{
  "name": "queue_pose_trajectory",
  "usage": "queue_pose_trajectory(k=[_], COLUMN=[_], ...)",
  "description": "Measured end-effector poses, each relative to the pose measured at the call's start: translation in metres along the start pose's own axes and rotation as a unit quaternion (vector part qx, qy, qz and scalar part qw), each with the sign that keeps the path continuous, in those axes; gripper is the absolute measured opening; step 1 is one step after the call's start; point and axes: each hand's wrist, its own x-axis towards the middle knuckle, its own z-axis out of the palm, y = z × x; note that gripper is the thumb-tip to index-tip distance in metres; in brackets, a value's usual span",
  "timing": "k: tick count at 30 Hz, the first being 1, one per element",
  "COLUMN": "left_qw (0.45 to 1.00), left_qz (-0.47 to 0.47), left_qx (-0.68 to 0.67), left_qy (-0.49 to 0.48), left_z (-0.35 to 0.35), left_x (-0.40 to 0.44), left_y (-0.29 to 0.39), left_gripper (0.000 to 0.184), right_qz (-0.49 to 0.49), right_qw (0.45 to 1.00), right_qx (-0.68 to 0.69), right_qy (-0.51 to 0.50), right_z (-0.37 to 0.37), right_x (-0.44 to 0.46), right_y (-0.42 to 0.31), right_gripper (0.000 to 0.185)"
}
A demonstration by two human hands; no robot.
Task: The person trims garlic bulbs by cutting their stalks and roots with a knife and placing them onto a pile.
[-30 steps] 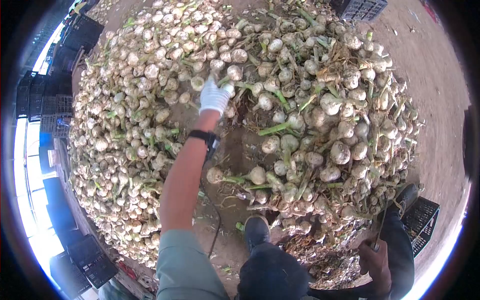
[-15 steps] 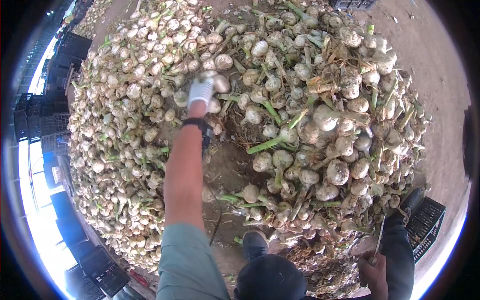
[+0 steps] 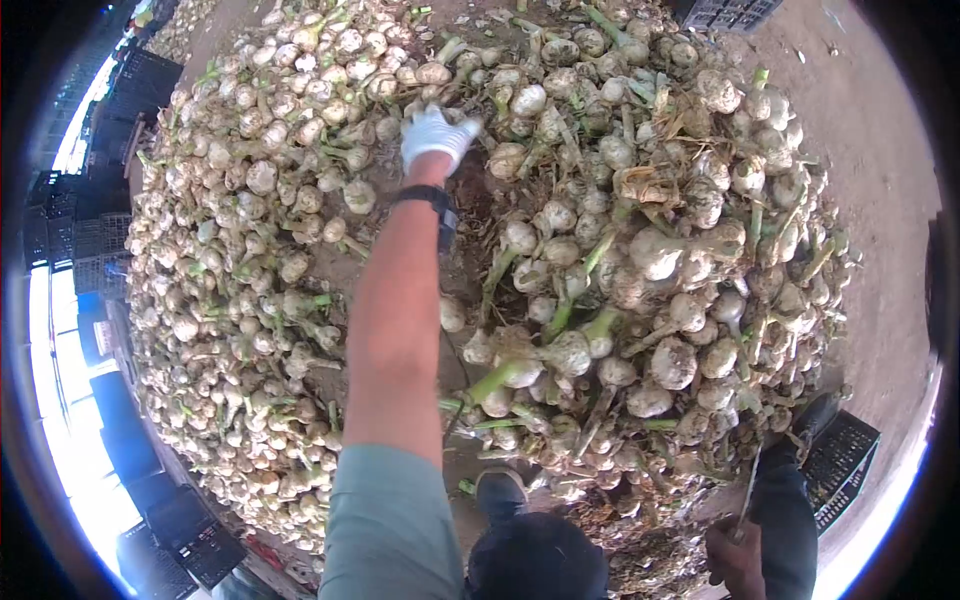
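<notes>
My left hand [image 3: 438, 140], in a white glove, reaches out over the heap at the top middle. Its thumb points to the right, away from the fingers, and I see nothing held in it. Around it lie white, soil-stained garlic bulbs [image 3: 529, 99], and bare dirt shows just below. Down at the lower right, my right hand [image 3: 735, 555] is closed round the handle of a knife [image 3: 749, 490], its thin blade pointing up. Nearer to me, garlic bulbs with thick green stalks [image 3: 495, 380] lie in a cluster.
Loose bulbs [image 3: 215, 270] cover the ground on the left. A black crate [image 3: 840, 460] stands by my right leg, another crate [image 3: 730, 12] at the top edge. Dark crates [image 3: 100, 245] are stacked far left. My shoe [image 3: 500, 492] and dark knee [image 3: 538, 560] are below.
My left hand has moved right and a little away from me. Several bulbs with green stalks have shifted closer to me, baring dirt beneath the hand. My right hand still holds the knife.
</notes>
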Motion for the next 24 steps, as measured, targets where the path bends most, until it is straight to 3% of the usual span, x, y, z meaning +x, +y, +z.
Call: queue_pose_trajectory(k=[2,4,5,6,7,9,10,12,14,16,18,21,24], left_qw=[0.999,0.997,0.997,0.996,0.98,0.972,0.944,0.957,0.98,0.988,0.988,0.999,0.986], left_qz=[-0.029,-0.009,0.049,0.069,0.015,0.087,0.101,-0.029,-0.06,-0.008,0.04,-0.032,-0.085], left_qx=[0.034,0.04,0.053,0.045,0.007,-0.058,0.003,-0.087,-0.183,-0.153,-0.142,0.012,-0.026], left_qy=[0.024,-0.07,0.035,-0.017,-0.197,-0.209,-0.314,-0.275,-0.054,0.019,0.038,-0.041,-0.138], left_z=[0.005,-0.017,0.0,0.017,-0.035,-0.019,-0.032,-0.067,-0.063,-0.049,-0.041,0.002,0.009], left_x=[-0.011,-0.034,-0.041,-0.047,-0.091,-0.143,-0.153,-0.162,-0.138,-0.09,-0.046,0.0,-0.015], left_y=[0.017,0.029,0.017,0.005,0.027,-0.013,-0.019,-0.024,-0.039,-0.052,-0.04,-0.042,-0.022], left_gripper=[0.071,0.06,0.05,0.049,0.056,0.067,0.067,0.062,0.062,0.065,0.083,0.091,0.081], right_qz=[0.005,-0.023,-0.039,-0.039,-0.054,-0.067,-0.058,-0.038,0.004,0.006,-0.014,0.011,0.029], right_qw=[1.0,0.999,0.999,0.999,0.998,0.994,0.989,0.98,0.995,0.996,0.995,0.999,0.999], right_qx=[-0.014,0.04,0.013,0.016,-0.035,-0.083,-0.131,-0.185,-0.092,-0.088,-0.095,-0.003,-0.011], right_qy=[0.024,-0.021,0.016,0.014,0.013,0.013,0.042,0.062,0.048,0.025,0.028,0.05,0.022], right_z=[0.005,0.003,0.002,-0.003,-0.01,-0.015,-0.013,-0.013,-0.012,-0.008,-0.005,0.011,0.009], right_x=[0.003,0.006,0.011,0.012,0.012,0.011,0.012,0.011,0.015,0.012,0.006,0.007,-0.002], right_y=[-0.003,0.006,0.02,0.03,0.04,0.043,0.038,0.045,0.053,0.043,0.037,0.025,0.006], right_gripper=[0.02,0.019,0.017,0.017,0.013,0.019,0.018,0.016,0.015,0.015,0.016,0.014,0.013])
